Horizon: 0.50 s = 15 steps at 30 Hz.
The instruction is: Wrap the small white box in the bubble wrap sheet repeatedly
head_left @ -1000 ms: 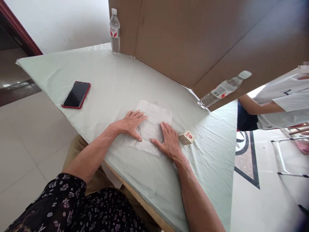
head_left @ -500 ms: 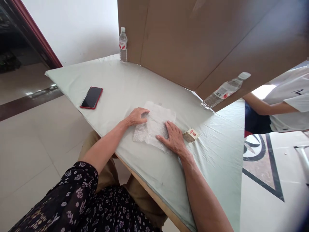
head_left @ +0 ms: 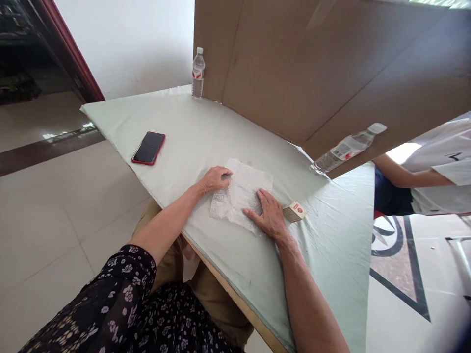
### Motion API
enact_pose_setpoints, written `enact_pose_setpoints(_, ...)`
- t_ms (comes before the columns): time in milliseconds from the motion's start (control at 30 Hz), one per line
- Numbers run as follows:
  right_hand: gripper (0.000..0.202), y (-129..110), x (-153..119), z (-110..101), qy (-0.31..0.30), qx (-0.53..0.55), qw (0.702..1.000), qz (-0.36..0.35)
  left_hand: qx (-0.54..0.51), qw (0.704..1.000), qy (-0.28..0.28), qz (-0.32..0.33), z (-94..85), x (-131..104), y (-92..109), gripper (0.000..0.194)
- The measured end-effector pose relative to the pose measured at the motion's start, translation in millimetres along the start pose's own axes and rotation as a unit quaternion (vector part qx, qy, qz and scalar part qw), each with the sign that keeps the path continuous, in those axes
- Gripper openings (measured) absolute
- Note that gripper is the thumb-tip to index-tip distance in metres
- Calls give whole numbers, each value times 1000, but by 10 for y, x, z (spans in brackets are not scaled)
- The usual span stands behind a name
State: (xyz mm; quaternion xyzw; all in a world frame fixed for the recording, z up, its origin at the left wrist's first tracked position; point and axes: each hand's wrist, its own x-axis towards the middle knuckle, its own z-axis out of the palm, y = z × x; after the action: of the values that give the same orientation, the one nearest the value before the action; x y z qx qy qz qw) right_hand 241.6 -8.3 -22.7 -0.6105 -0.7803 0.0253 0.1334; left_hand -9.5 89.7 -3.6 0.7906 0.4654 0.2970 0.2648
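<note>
A sheet of clear bubble wrap (head_left: pixel 241 193) lies flat on the pale green cloth of the table (head_left: pixel 176 117). My left hand (head_left: pixel 215 179) rests at its left edge, thumb and fingers apart. On its right side lies my right hand (head_left: pixel 268 213), palm down with the fingers stretched out. Just right of that hand is a small cream box (head_left: pixel 295 211) with a red mark on its top.
A phone in a red case (head_left: pixel 149 148) lies at the left. Behind stands a big cardboard panel (head_left: pixel 279 63), with a water bottle (head_left: pixel 197 73) at its left and another bottle (head_left: pixel 348 149) at its right. A person in a white shirt (head_left: pixel 434 157) is at the right.
The view has shifted slightly, so everything sits a little further right and lower. Both hands keep their places on the bubble wrap.
</note>
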Motion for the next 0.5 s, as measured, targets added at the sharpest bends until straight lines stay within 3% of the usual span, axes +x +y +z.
enact_pose_setpoints(500, 87, -28, -7, -21, -10, 12, 1000, 10, 18, 1000, -2, 12, 4, 0, -4, 37)
